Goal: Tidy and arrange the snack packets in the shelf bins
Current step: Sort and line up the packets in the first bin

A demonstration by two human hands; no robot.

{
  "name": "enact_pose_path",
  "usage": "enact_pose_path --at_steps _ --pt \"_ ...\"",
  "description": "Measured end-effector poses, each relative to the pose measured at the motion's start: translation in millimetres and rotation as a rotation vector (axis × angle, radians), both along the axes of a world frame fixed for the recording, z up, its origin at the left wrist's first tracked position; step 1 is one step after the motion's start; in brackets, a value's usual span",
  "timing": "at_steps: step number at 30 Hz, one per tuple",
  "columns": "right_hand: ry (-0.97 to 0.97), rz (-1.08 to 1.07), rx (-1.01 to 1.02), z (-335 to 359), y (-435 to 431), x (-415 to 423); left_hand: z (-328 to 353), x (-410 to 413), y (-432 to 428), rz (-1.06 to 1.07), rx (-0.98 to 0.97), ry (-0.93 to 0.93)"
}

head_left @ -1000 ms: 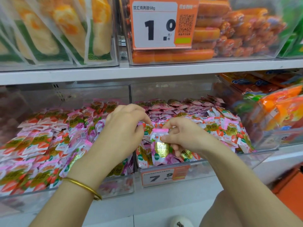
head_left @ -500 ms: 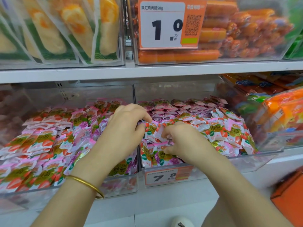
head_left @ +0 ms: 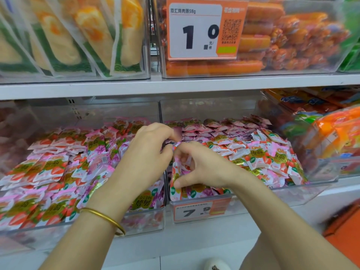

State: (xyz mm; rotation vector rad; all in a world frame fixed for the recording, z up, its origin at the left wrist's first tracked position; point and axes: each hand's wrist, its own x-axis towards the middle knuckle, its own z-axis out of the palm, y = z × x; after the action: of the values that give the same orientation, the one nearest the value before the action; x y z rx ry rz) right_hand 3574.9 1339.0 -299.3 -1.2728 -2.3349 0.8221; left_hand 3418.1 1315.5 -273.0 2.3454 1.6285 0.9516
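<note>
Snack packets [head_left: 259,152], pink and white with strawberry print, fill two clear shelf bins side by side on the lower shelf: the left bin [head_left: 148,219] and the right bin [head_left: 292,193], which carries a 7.9 price tag [head_left: 200,210] on its front. Both hands meet over the divider between the bins. The left hand [head_left: 148,152], a gold bangle [head_left: 105,219] on its wrist, has its fingers curled and pinched at a pink packet edge near the divider. The right hand [head_left: 200,166] is now lifted a little and cupped, fingers bent down onto the front packets of the right bin, thumb low against a packet by the front wall. Half a second ago it lay flatter on the pile; a second ago it held one upright packet, which can no longer be told apart among the others. Above, on the upper shelf, a bin of orange sausages [head_left: 282,45] bears a 1.0 price tag [head_left: 202,32].
</note>
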Motion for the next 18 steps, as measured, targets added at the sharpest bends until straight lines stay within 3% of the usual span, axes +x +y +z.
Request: enact_pose_path --at_steps 6,13,18 --pt "0.265 -0.019 -0.11 10.7 -5.2 15.7 -0.3 1.3 1.1 -0.002 0.013 0.006" --pt "0.723 -0.272 -0.144 15.9 -0.7 18.3 -3.2 3.4 0.8 -0.041 -0.038 -0.034" --pt "0.889 -0.256 -0.169 22.5 2.6 6.1 3.0 -0.4 1.1 0.036 0.113 -0.17"
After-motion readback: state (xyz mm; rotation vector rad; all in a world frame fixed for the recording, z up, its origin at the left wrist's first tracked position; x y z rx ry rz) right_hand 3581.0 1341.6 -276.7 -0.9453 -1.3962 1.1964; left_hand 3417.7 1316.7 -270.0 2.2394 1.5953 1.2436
